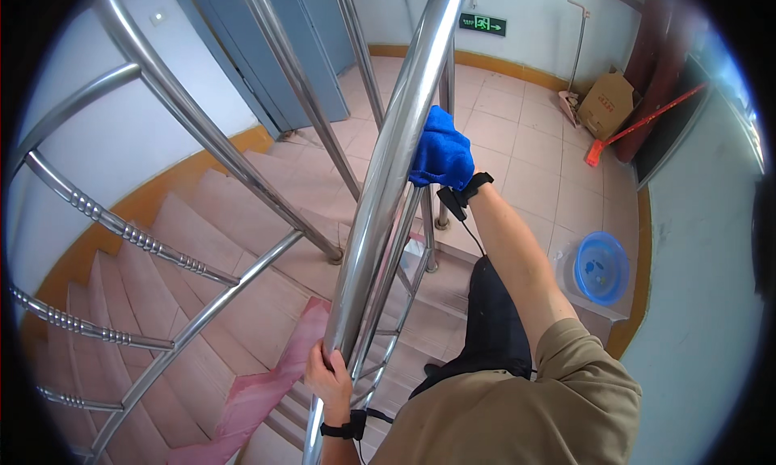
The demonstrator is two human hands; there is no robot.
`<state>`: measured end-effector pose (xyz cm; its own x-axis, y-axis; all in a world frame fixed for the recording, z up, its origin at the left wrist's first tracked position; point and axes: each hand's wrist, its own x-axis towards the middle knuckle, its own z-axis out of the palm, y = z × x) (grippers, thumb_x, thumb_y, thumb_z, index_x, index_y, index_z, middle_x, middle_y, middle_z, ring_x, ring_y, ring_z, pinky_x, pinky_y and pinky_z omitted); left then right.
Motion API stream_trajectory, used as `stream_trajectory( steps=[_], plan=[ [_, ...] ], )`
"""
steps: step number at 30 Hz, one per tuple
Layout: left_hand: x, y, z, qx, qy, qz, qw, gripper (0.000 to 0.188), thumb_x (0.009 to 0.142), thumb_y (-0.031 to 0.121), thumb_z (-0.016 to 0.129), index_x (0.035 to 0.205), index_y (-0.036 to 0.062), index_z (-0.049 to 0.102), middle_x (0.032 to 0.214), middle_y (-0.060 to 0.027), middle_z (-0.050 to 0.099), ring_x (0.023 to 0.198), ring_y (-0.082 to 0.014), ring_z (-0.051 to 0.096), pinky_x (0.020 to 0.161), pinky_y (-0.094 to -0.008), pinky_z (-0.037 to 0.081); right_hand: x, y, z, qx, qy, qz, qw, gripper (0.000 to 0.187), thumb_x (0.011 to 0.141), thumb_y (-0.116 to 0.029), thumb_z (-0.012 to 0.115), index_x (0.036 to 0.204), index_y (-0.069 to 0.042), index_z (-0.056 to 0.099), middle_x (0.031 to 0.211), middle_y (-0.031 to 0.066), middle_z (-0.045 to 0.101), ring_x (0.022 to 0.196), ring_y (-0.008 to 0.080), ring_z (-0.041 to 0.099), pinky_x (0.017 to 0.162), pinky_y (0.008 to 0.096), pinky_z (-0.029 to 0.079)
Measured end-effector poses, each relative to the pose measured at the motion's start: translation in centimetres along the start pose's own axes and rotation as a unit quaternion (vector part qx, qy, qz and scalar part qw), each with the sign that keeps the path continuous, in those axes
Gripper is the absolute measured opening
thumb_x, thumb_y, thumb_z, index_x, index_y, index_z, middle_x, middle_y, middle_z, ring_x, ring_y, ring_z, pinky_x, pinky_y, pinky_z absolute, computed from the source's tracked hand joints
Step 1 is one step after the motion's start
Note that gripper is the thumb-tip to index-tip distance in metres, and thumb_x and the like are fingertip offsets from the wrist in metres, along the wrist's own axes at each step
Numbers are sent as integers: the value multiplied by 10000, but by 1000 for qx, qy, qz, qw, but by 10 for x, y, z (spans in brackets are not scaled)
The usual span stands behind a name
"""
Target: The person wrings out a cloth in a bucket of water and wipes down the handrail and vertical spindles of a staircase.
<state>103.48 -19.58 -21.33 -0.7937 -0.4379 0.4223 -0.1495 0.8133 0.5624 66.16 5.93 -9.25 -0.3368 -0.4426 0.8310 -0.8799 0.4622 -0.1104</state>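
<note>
A thick, shiny metal handrail (pixel 372 222) slopes through the middle of the view, with thinner metal posts beside it. Low on the rail, my left hand (pixel 330 376) has its fingers wrapped around the tube. Farther up, a bright blue cloth (pixel 443 145) drapes over my right hand and rests against the rail's right side. The cloth hides the fingers of that hand. My right arm is stretched forward, and each wrist wears a black strap.
Pinkish stairs (pixel 194 238) curve down on the left behind the rails. A blue basin (pixel 623 259) stands on the landing at right. Beyond it are a red-handled tool (pixel 594 152), a cardboard box (pixel 608 105) and a long-handled dustpan (pixel 569 105). A blue-grey door (pixel 259 52) is at upper left.
</note>
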Motion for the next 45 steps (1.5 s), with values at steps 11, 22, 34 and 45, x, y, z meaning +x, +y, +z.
stream_trajectory(
  steps=[11,22,34,45],
  plan=[
    [-2,1,1,-2,3,5,1000,368,964,316,585,1172,19,648,986,-209,699,857,-421,676,729,-481,532,-35,-70,43,451,238,526,681,93,890,-111,652,890,-58,576,671,79,549,544,206,567,493,428,461],
    [0,1,4,-12,7,12,1000,377,959,320,592,1174,16,649,1003,-212,700,872,-430,676,747,-489,529,-9,-13,72,295,269,310,863,168,988,-149,626,1133,-71,596,1109,77,662,890,160,615,771,353,554],
    [1,4,1,10,-10,-2,1000,408,993,348,531,1198,14,643,1003,-248,689,890,-468,658,774,-512,510,-20,-38,65,580,220,500,605,68,919,-67,634,958,-52,582,792,56,619,694,149,608,590,312,518],
    [-1,2,3,6,7,5,1000,393,1004,337,536,1197,9,635,1002,-247,687,894,-463,659,765,-499,515,-34,-97,88,482,315,630,521,49,972,-84,581,1004,-113,556,821,48,586,710,176,580,585,331,513]
  ],
)
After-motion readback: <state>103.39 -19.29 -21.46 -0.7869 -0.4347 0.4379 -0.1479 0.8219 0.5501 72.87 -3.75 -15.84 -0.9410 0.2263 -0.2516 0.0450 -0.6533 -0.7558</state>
